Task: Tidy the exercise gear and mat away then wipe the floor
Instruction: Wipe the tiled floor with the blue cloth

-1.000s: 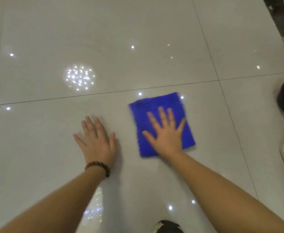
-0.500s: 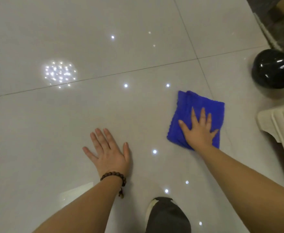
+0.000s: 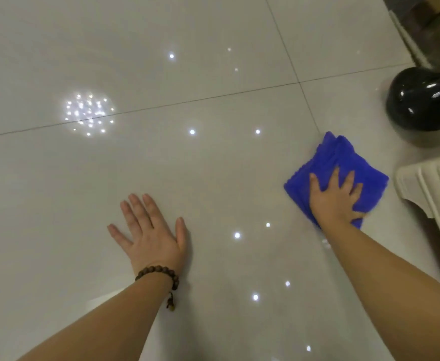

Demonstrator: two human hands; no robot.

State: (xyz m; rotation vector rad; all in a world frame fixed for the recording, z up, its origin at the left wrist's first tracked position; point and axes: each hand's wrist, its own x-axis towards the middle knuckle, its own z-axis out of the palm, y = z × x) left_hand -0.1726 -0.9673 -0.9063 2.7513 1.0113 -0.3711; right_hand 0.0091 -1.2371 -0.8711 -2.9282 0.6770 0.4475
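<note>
A folded blue cloth lies on the glossy pale tile floor at the right. My right hand presses flat on the cloth's near half, fingers spread, covering part of it. My left hand rests palm-down on the bare floor to the left, fingers apart, holding nothing; a brown bead bracelet sits on its wrist. No exercise gear or mat is in sight.
A shiny black rounded object stands at the right, just beyond the cloth. A cream ribbed piece of furniture sits close to the right of the cloth. Dark clutter fills the top right corner. Ceiling lights reflect on the tiles.
My right hand has slid the blue cloth to the right across the floor, toward the black object and cream furniture. The cloth has turned and bunched a little. My left hand stays planted.
</note>
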